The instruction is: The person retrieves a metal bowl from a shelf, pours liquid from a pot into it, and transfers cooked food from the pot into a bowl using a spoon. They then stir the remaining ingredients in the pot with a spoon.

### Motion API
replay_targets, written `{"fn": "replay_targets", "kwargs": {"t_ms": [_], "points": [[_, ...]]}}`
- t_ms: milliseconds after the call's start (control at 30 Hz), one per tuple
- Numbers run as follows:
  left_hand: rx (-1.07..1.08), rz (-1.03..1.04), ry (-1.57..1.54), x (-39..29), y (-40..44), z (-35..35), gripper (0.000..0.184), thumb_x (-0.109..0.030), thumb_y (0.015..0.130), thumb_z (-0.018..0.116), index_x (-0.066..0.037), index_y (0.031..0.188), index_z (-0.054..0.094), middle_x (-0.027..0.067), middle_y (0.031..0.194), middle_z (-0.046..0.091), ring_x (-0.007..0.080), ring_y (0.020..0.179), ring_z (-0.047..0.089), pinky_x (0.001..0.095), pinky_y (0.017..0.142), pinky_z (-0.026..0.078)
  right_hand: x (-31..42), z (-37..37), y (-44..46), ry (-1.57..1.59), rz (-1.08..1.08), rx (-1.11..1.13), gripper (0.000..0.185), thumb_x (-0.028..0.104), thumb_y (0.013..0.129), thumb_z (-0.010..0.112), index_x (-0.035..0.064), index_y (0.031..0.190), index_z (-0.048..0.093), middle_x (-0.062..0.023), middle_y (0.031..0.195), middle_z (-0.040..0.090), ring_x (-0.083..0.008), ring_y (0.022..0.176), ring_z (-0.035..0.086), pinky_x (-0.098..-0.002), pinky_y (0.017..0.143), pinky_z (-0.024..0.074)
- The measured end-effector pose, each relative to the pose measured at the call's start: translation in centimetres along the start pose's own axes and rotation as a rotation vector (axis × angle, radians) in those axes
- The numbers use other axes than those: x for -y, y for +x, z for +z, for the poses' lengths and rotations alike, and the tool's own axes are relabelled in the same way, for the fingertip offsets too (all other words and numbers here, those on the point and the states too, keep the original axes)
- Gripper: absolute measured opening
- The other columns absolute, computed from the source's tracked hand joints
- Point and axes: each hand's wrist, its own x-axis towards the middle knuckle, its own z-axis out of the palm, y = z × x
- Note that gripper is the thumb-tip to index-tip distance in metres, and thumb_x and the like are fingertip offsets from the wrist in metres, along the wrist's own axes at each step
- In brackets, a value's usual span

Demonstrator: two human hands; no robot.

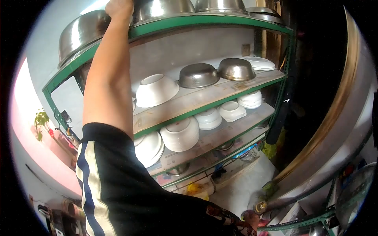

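Observation:
My left arm stretches up across the view, and my left hand [120, 8] is at the top edge, partly cut off. It is at the top shelf, between a large steel basin [80, 35] on the left and another steel basin [165, 7] on the right. The fingers are hidden, so what they hold or touch does not show. The left basin lies with its wide rim down on the green-edged shelf [212, 19]. Further right along this shelf are a third steel basin [220, 5] and some steel lids or pans [265, 16]. My right hand is not in view.
On the middle shelf are an upturned white bowl [157, 92], two steel bowls [199, 75] and white plates [260, 63]. Lower down are stacked white bowls [180, 135]. A curved wooden edge [327, 122] runs along the right. A plant [41, 120] is at the left.

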Motion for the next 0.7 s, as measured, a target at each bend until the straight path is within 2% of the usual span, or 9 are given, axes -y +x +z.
{"fn": "replay_targets", "kwargs": {"t_ms": [100,167,267,300,333,367,400,467,700], "points": [[-0.2,0.116,0.033,1.6,1.2,1.2,0.048,-0.009,0.086,0.047,-0.018,0.133,0.04,0.0169,0.084,0.065,0.0339,0.075,0.065,0.0443,0.063,0.052,-0.7,0.2,0.1,-0.025,0.003,0.007,0.026,0.024,0.079,0.056,0.0032,0.091,0.066,-0.0176,0.076,0.066,-0.0302,0.07,0.066,-0.0405,0.066,0.0516],[-0.037,0.057,-0.153,0.5,1.2,-2.5,0.048,-0.007,0.085,0.046,-0.019,0.132,0.042,0.0186,0.088,0.064,0.0347,0.079,0.064,0.046,0.065,0.051,-0.3,-0.2,0.0,-0.189,-0.069,-0.002,0.027,0.026,0.079,0.056,0.0039,0.091,0.066,-0.0179,0.077,0.066,-0.0322,0.072,0.065,-0.0428,0.067,0.0511],[-0.172,0.063,-0.278,1.9,2.1,-0.7,0.046,-0.01,0.085,0.046,-0.018,0.13,0.044,0.0225,0.097,0.062,0.0401,0.087,0.06,0.0514,0.077,0.047,-0.4,0.2,-0.2,-0.165,-0.178,-0.046,0.024,0.023,0.081,0.058,0.003,0.091,0.065,-0.0176,0.075,0.064,-0.0336,0.072,0.064,-0.0432,0.063,0.0488],[-0.088,0.024,-0.309,1.5,2.2,-1.9,0.042,-0.011,0.086,0.046,-0.01,0.128,0.045,0.0211,0.096,0.063,0.0349,0.086,0.062,0.047,0.077,0.049,1.6,-0.5,-0.6,-0.177,-0.209,-0.028,0.021,0.019,0.082,0.06,-0.0007,0.091,0.063,-0.0177,0.071,0.063,-0.0327,0.067,0.063,-0.0413,0.059,0.0482],[0.032,0.115,-0.288,-0.3,1.9,-4.6,0.062,-0.005,0.072,0.056,0.011,0.128,0.034,0.0262,0.103,0.057,0.0367,0.093,0.06,0.0415,0.082,0.048,1.6,-0.4,-0.5,-0.191,-0.166,-0.017,0.022,0.02,0.081,0.061,-0.0003,0.09,0.063,-0.0198,0.073,0.063,-0.0365,0.068,0.062,-0.0434,0.059,0.0474],[-0.265,0.224,-0.452,0.2,2.6,-1.4,0.052,-0.008,0.07,0.05,0.011,0.118,0.045,0.0281,0.094,0.057,0.044,0.081,0.057,0.0505,0.07,0.047,1.3,0.1,-0.3,-0.202,-0.112,-0.009,0.023,0.021,0.08,0.062,0.0002,0.089,0.063,-0.0218,0.074,0.062,-0.0402,0.069,0.06,-0.0455,0.06,0.0466],[-0.406,0.261,-0.524,-1.4,1.5,-3.4,0.038,-0.003,0.073,0.046,0.012,0.108,0.051,0.0275,0.082,0.06,0.0407,0.068,0.06,0.0466,0.058,0.05,2.4,-0.2,0.0,-0.166,-0.086,0.057,0.026,0.023,0.08,0.062,0.0014,0.093,0.063,-0.0237,0.077,0.062,-0.041,0.071,0.06,-0.0456,0.061,0.0471],[-0.26,0.196,-0.776,-4.4,-1.1,-7.1,0.035,-0.005,0.075,0.046,0.011,0.107,0.052,0.0255,0.083,0.06,0.0366,0.067,0.06,0.0428,0.055,0.05,4.1,0.1,0.2,-0.087,-0.089,-0.039,0.023,0.022,0.08,0.061,-0.0004,0.085,0.065,-0.0171,0.072,0.064,-0.0265,0.065,0.063,-0.0368,0.061,0.0489],[0.678,-0.395,-1.522,-14.9,-14.2,-16.6,0.027,-0.012,0.084,0.045,0.007,0.101,0.055,0.0184,0.087,0.063,0.0222,0.06,0.061,0.0294,0.044,0.052,1.2,2.8,4.0,0.148,-0.076,0.069,0.023,0.015,0.086,0.06,-0.0022,0.102,0.059,-0.0065,0.076,0.064,-0.0124,0.065,0.06,-0.0267,0.062,0.0503]]}}
